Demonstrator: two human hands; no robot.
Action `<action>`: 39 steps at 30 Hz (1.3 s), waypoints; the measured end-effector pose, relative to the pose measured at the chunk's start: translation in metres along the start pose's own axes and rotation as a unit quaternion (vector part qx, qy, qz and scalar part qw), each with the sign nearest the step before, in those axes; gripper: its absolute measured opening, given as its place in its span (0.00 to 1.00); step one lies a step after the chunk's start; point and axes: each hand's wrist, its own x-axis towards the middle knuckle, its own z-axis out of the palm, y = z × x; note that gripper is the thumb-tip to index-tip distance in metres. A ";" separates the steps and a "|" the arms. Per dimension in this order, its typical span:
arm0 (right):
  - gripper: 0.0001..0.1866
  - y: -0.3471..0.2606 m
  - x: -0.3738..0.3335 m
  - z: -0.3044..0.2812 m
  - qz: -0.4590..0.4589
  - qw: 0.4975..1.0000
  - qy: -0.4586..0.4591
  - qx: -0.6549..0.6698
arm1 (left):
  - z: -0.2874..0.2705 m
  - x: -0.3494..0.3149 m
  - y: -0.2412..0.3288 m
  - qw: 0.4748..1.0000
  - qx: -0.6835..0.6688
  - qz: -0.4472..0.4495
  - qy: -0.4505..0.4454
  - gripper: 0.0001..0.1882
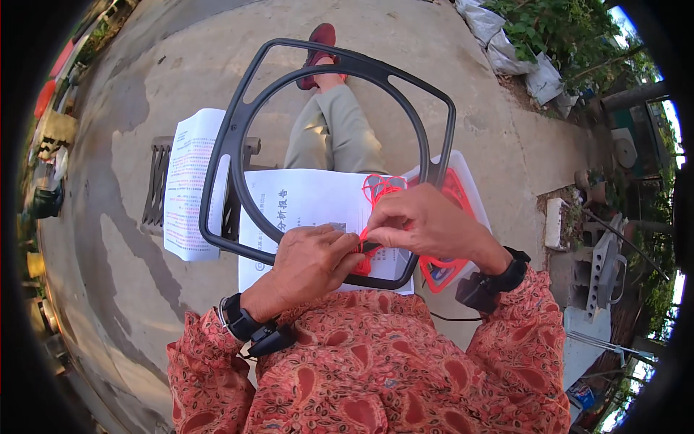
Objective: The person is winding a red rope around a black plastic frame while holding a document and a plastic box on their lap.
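Note:
A black plastic frame (376, 71), squarish outside with a large round opening, rests over my lap, its far end raised over my legs. Fingers closed, my left hand (307, 260) grips the frame's near edge. Red cord (363, 265) wraps that edge beside the fingertips, with more loops bunched above it. My right hand (430, 223) pinches the cord between thumb and fingers; the exact strand is hidden. Under the frame, white printed paper (289, 210) lies across my lap.
Beyond my right hand is a pale plastic tray (473, 199) with red-edged items inside. To the left, a printed sheet (194, 181) lies on a dark slatted stool (157, 181). White sacks (506, 50) and plants edge the concrete floor; hollow blocks (578, 278) stand at the right.

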 end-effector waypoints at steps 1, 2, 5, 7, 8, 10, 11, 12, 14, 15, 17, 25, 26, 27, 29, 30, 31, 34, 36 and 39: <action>0.07 0.008 -0.010 0.005 -0.059 0.996 -0.006 -0.066 | 0.001 -0.002 -0.003 1.000 -0.001 -0.014 0.007 0.09; 0.07 0.014 -0.018 0.012 -0.119 0.984 -0.012 -0.131 | -0.001 -0.004 -0.004 1.000 -0.002 -0.013 0.007 0.09; 0.11 0.018 -0.031 0.037 -0.157 0.949 -0.025 -0.272 | -0.005 -0.007 -0.003 0.998 0.033 -0.057 0.007 0.09; 0.13 0.024 -0.026 0.049 -0.160 0.920 -0.036 -0.356 | -0.001 -0.009 -0.003 0.997 0.053 -0.059 0.011 0.09; 0.13 0.024 -0.022 0.055 -0.163 0.919 -0.032 -0.357 | 0.002 -0.010 -0.003 0.996 0.069 -0.060 0.013 0.09; 0.09 0.025 -0.015 0.066 -0.105 0.894 -0.092 -0.426 | 0.005 -0.012 -0.004 0.994 0.074 -0.075 0.010 0.09; 0.09 0.035 -0.013 0.071 -0.107 0.894 -0.087 -0.426 | 0.006 -0.012 -0.004 0.993 0.074 -0.091 0.008 0.09; 0.12 0.042 -0.009 0.073 -0.141 0.893 -0.074 -0.422 | 0.006 -0.013 -0.004 0.993 0.078 -0.089 0.009 0.09; 0.15 0.054 -0.010 0.072 -0.176 0.890 -0.058 -0.417 | 0.006 -0.015 -0.006 0.991 0.077 -0.108 -0.003 0.10; 0.16 0.049 -0.011 0.066 -0.144 0.912 -0.075 -0.377 | 0.004 -0.016 -0.007 0.991 0.079 -0.110 0.000 0.10; 0.17 0.042 -0.018 0.054 -0.114 0.931 -0.091 -0.335 | 0.002 -0.017 -0.008 0.990 0.057 -0.131 -0.009 0.09; 0.19 -0.020 -0.049 0.004 -0.058 0.974 0.201 0.090 | -0.001 0.018 0.012 0.996 -0.007 -0.084 0.016 0.10; 0.18 -0.023 -0.051 0.000 -0.141 0.959 0.242 -0.048 | -0.002 0.025 0.018 0.997 -0.020 -0.071 0.019 0.10; 0.19 -0.018 -0.052 0.000 -0.150 0.958 0.242 -0.013 | 0.000 0.032 0.021 0.997 -0.025 -0.064 0.023 0.10; 0.20 -0.017 -0.061 0.012 -0.094 0.937 0.221 0.254 | 0.009 0.036 0.022 0.997 -0.042 -0.067 0.024 0.10; 0.21 -0.018 -0.068 0.020 -0.026 0.845 0.186 0.500 | 0.014 0.039 0.022 0.995 -0.063 -0.067 0.024 0.10; 0.22 -0.010 -0.075 0.029 -0.043 0.844 0.196 0.498 | 0.018 0.041 0.022 0.995 -0.083 -0.051 0.034 0.11; 0.22 0.003 -0.083 0.041 -0.080 0.777 0.249 0.572 | 0.035 0.043 0.019 0.989 -0.135 -0.066 -0.002 0.14; 0.21 0.006 -0.085 0.035 -0.044 0.753 0.300 0.584 | 0.038 0.042 0.016 0.982 -0.168 -0.084 -0.018 0.18; 0.21 0.016 -0.092 0.027 -0.090 0.663 0.301 0.679 | 0.040 0.045 0.015 0.971 -0.210 -0.105 -0.041 0.18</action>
